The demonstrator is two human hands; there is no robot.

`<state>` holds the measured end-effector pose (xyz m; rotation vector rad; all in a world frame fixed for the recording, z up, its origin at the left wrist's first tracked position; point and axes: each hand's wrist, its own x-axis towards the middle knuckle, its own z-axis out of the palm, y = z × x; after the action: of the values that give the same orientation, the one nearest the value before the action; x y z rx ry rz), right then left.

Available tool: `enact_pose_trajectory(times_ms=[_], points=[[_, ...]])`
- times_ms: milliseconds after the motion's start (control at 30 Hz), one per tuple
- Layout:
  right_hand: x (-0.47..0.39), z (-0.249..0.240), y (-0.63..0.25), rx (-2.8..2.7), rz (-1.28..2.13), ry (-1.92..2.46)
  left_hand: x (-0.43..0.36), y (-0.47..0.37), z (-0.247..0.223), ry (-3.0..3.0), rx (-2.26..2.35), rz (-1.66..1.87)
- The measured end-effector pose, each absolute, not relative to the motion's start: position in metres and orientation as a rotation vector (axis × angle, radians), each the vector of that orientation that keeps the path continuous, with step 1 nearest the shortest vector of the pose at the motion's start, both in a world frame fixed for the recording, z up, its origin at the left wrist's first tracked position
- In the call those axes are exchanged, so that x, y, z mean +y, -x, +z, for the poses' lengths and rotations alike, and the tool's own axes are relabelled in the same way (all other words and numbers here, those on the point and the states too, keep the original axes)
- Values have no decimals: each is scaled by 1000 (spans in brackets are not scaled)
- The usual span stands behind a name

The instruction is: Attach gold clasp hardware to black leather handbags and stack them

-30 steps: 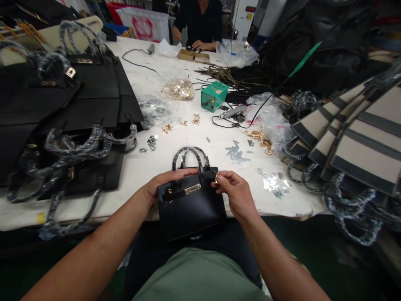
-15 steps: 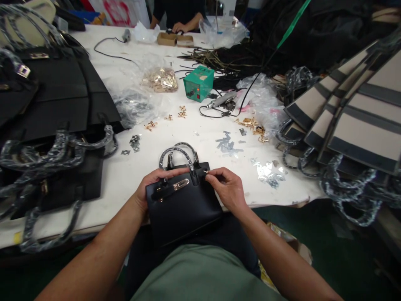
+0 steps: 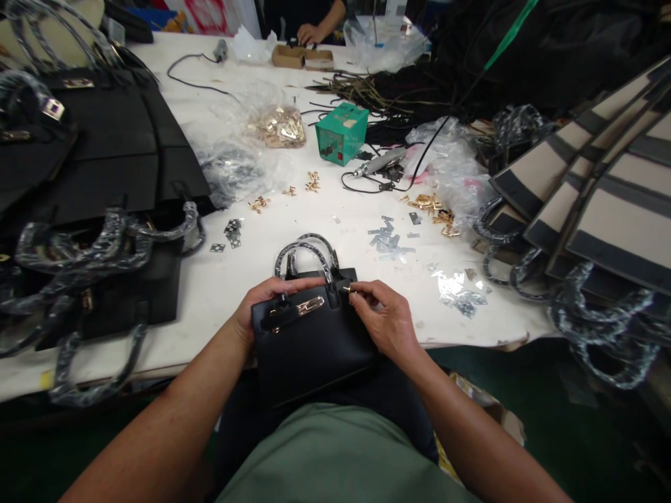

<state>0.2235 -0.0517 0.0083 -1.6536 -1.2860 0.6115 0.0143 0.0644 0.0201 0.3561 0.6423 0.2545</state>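
A black handbag (image 3: 314,349) with a gold clasp plate (image 3: 310,306) leans at the table's front edge, over my lap. Its two arched handles (image 3: 301,253) are wrapped in clear plastic. My left hand (image 3: 262,300) grips the bag's upper left side, fingers stretched along the top behind the front handle. At the upper right corner, my right hand (image 3: 382,314) pinches a small gold metal fitting (image 3: 347,288) between thumb and forefinger, close to the bag's strap end. Whether the fitting touches the leather I cannot tell.
Small gold fittings (image 3: 430,204) and flat silver plates (image 3: 391,241) lie scattered ahead. Behind them stand a green control box (image 3: 342,134) and a corded grey screwdriver (image 3: 380,163). Black bags (image 3: 105,175) are stacked left, beige-and-black bags (image 3: 613,216) right. Across the table a person's hand (image 3: 310,33) shows.
The view has shifted slightly, so the table's contents appear a little to the right. My right hand still pinches the gold fitting, now turned a bit. The red light on the green box looks dimmer.
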Motion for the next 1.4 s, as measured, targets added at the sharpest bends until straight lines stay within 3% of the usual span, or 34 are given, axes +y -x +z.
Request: enact_pose_trajectory(times_ms=[633, 1033, 1400], points=[[-56, 0, -209, -1448, 343, 1728, 64, -13, 21, -363, 590, 253], [-57, 6, -224, -1325, 714, 1632, 66, -10, 17, -379, 560, 250], [-54, 1, -229, -1115, 823, 1603, 68, -15, 23, -333, 644, 254]])
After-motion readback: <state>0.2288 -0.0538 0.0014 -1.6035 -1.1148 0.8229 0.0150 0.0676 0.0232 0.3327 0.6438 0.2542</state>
